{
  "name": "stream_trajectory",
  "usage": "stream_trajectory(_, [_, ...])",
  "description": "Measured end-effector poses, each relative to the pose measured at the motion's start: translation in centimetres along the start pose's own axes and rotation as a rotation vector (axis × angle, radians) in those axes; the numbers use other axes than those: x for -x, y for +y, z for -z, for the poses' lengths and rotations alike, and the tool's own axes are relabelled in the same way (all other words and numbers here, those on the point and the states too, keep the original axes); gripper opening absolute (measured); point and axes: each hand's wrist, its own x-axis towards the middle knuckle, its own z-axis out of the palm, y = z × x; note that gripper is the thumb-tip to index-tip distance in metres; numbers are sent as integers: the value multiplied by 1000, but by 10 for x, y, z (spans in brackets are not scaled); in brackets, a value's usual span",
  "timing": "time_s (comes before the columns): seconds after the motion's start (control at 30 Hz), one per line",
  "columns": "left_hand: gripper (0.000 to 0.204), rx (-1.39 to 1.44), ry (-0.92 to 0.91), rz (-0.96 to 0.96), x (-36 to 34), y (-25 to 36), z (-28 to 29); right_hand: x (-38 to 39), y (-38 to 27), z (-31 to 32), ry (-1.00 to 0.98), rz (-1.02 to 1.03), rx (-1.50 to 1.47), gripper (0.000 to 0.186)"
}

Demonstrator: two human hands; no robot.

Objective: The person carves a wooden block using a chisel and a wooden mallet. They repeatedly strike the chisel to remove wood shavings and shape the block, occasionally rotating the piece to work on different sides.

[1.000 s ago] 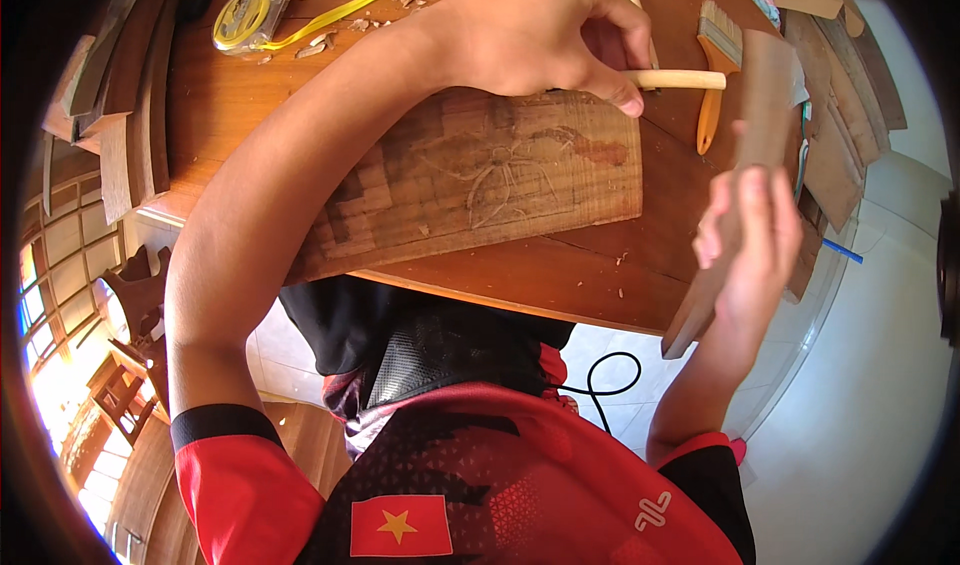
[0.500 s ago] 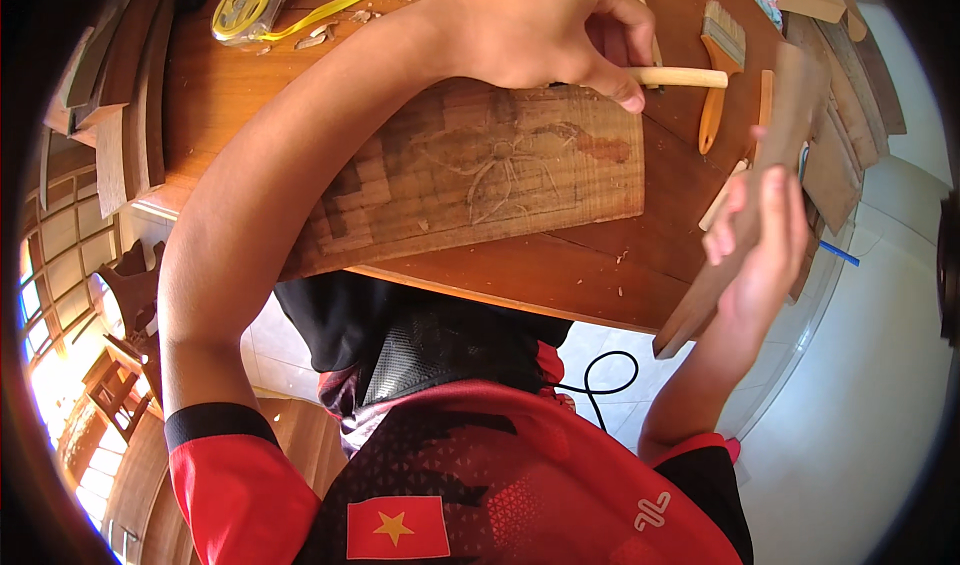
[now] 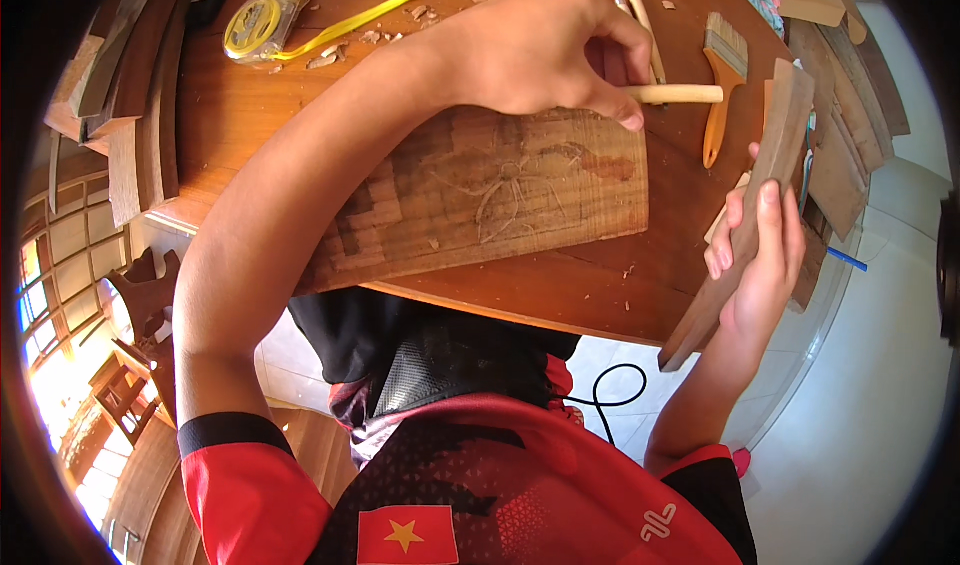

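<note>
On the table lies a rectangular wooden board point(image 3: 440, 220) with a flower outline and shallow cuts on its face. My left hand point(image 3: 555, 50) is at its far edge, fingers closed around a carving chisel point(image 3: 690, 94). The chisel's pale round handle sticks out to the right; its blade is hidden behind the hand. To the right of the board, my right hand point(image 3: 765, 250) grips a long dark wooden bar point(image 3: 740, 230) around its middle. The bar is tilted, its top end away from me, and stands apart from the chisel handle.
A flat brush point(image 3: 722, 75) and more pale-handled tools point(image 3: 645, 25) lie beyond the board. At the far left are a yellow tape measure point(image 3: 265, 25) and wood shavings point(image 3: 325, 58). Wood pieces are stacked at the left point(image 3: 135, 95) and right point(image 3: 840, 115). A black cable point(image 3: 605, 405) hangs below the table edge.
The wooden bar and my right hand were blurred by motion and are now sharp, the bar's top slightly farther left. My left hand keeps its grip. The whole view has shifted a little.
</note>
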Motion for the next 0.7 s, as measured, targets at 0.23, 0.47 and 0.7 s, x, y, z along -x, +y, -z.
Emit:
stream_trajectory(0.23, [20, 55, -127, 50, -1, 6, 18, -1, -2, -1, 0, 4, -30, 33])
stream_trajectory(0.47, [19, 32, -114, 76, -2, 9, 17, 1, -1, -5, 18, -23, 56, 42])
stream_trajectory(0.7, [19, 79, -164, 64, -1, 12, 21, 2, 0, -2, 28, -25, 77, 45])
